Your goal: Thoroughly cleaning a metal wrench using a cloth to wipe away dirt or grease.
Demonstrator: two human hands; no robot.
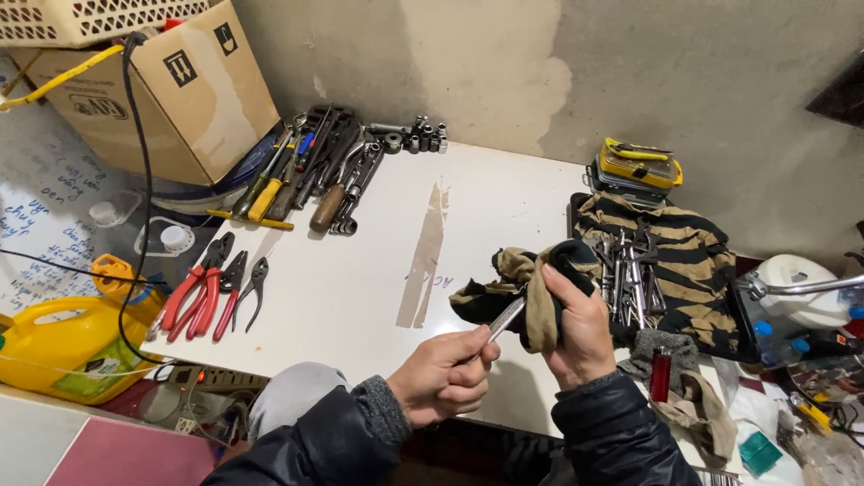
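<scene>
My left hand (443, 375) grips the lower end of a slim metal tool (506, 318), held low over the front edge of the white table (360, 288). My right hand (576, 326) is closed around a tan-and-black striped rag (520, 286), which wraps the tool's upper end. Both hands are close together, almost touching.
Red-handled pliers (202, 290) lie at the table's left. Screwdrivers and wrenches (315, 175) line the back, with sockets (418, 137) beside them. Several metal tools rest on a striped cloth (688, 261) at right. A cardboard box (171, 90), yellow jug (63, 351) and yellow case (641, 165) stand around.
</scene>
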